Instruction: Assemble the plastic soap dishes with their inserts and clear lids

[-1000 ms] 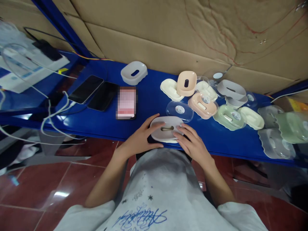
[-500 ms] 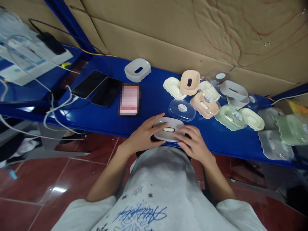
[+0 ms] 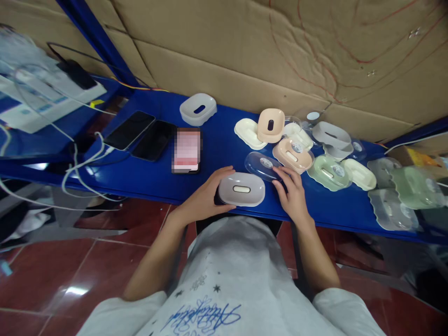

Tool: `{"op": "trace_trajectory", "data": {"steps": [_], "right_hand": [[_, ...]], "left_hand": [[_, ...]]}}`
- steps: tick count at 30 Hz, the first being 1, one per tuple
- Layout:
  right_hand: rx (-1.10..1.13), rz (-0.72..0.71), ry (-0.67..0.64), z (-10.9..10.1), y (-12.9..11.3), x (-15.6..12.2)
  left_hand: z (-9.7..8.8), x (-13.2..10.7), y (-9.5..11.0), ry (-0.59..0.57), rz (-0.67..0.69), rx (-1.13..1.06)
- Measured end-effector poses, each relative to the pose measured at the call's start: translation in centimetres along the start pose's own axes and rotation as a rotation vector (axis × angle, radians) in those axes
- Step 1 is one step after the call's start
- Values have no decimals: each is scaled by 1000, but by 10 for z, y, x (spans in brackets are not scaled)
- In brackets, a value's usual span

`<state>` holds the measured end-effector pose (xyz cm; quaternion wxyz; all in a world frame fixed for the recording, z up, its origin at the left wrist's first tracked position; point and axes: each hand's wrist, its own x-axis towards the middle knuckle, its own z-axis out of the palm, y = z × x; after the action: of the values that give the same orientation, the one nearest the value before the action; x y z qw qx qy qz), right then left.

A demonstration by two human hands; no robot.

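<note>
A grey soap dish (image 3: 241, 198) with a cream piece in its slot sits at the blue table's front edge. My left hand (image 3: 210, 193) is wrapped around its left end, thumb on the near side and fingers on the far side. Just behind the dish lies a clear lid (image 3: 257, 167) with a round sticker. The fingers of my right hand (image 3: 292, 193) grip the right end of this lid, which looks slightly tilted. Whether the lid's left end still touches the table I cannot tell.
Behind stand a peach soap dish (image 3: 271, 125), a cream tray (image 3: 247, 132), lidded peach (image 3: 293, 154) and green dishes (image 3: 327, 172), and several more to the right. A loose grey dish (image 3: 198, 108), phones (image 3: 130, 130) and white cables (image 3: 77, 163) are on the left. Cardboard (image 3: 210, 56) lines the back.
My right hand has left the grey dish, moved right and back, and taken hold of the clear lid's right end. My left hand has stayed on the dish.
</note>
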<state>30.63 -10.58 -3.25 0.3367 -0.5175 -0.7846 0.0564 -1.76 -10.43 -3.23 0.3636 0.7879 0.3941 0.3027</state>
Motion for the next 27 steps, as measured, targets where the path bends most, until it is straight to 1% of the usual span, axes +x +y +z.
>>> {"op": "trace_trajectory", "data": {"steps": [2, 5, 8, 11, 13, 18, 20, 23, 27], "right_hand": [[69, -95, -25, -1, -6, -2], [145, -239, -80, 3, -21, -7], [146, -310, -109, 9, -36, -12], [126, -332, -153, 13, -44, -12], [112, -341, -154, 13, -44, -12], [44, -335, -70, 12, -40, -14], [48, -324, -61, 12, -38, -14], [83, -324, -101, 11, -38, -13], [120, -356, -135, 11, -40, -10]], "left_hand": [[2, 1, -1, 21, 13, 22], [2, 1, -1, -5, 23, 35], [2, 1, 1, -26, 13, 22], [2, 1, 1, 6, -5, 16], [4, 1, 0, 15, -8, 21], [5, 1, -1, 38, 12, 43], [5, 1, 0, 26, 10, 42], [4, 1, 1, 11, -7, 43], [2, 1, 0, 26, -8, 52]]}}
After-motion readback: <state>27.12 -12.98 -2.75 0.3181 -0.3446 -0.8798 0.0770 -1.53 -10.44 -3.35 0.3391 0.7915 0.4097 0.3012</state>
